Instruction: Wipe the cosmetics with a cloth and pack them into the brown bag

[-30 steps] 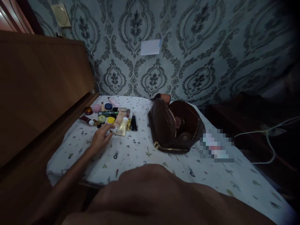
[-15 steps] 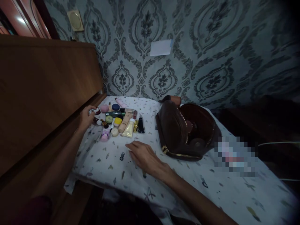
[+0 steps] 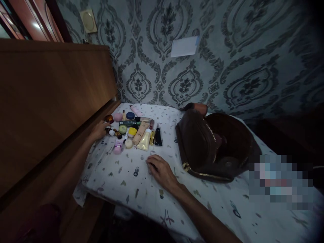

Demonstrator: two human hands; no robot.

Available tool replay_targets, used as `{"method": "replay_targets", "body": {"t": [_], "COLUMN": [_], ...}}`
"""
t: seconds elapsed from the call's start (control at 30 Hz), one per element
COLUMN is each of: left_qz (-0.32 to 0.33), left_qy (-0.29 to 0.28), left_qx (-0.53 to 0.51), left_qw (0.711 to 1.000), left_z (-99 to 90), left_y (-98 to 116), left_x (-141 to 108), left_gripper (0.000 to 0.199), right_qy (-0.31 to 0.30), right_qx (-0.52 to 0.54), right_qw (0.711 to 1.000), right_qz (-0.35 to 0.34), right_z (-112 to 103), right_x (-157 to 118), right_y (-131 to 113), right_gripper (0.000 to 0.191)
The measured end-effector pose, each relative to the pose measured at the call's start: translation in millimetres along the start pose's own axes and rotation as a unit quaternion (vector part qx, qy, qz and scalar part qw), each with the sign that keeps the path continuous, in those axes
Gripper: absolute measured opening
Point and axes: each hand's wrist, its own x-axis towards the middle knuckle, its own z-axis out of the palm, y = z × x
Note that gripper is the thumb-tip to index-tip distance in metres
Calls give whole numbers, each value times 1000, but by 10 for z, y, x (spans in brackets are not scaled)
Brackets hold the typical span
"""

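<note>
Small cosmetics lie grouped on a patterned white cloth (image 3: 121, 175): a yellow-lidded jar (image 3: 132, 132), a beige tube (image 3: 141, 133), a gold tube with a white cap (image 3: 144, 140), a black tube (image 3: 158, 136), a pink-purple bottle (image 3: 118, 146) and several others. At the group's left edge my left hand (image 3: 99, 131) has its fingers curled beside a small dark bottle with a white cap (image 3: 110, 131); whether it grips anything is hidden. My right hand (image 3: 162, 171) rests on the cloth in front of the tubes, loosely bent, holding nothing. An amber jar (image 3: 109, 118) sits behind my left hand.
A dark brown bag (image 3: 196, 140) stands unzipped on the right, with an orange-brown object (image 3: 199, 108) behind it. Beyond it lies a blurred-out item (image 3: 280, 182). A wooden panel (image 3: 55, 98) borders the left side, and a patterned wall (image 3: 162, 77) rises behind.
My left hand has moved nearer, away from the amber jar, which now shows fully. The fingers of my right hand are slightly more bent. The view has shifted left.
</note>
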Motion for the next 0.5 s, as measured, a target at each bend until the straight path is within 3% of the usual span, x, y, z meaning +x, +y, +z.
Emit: {"method": "replay_targets", "body": {"t": [0.3, 0.5], "left_qz": [86, 99], "left_qy": [-70, -65], "left_qx": [11, 57], "left_qw": [994, 991], "left_z": [-189, -214], "left_y": [75, 104], "left_x": [55, -8], "left_gripper": [42, 40], "right_qy": [-16, -25], "right_qx": [-24, -44], "right_qw": [999, 999], "right_qz": [-17, -13], "right_z": [-25, -33], "right_x": [-3, 0], "right_y": [-37, -52], "right_gripper": [20, 20]}}
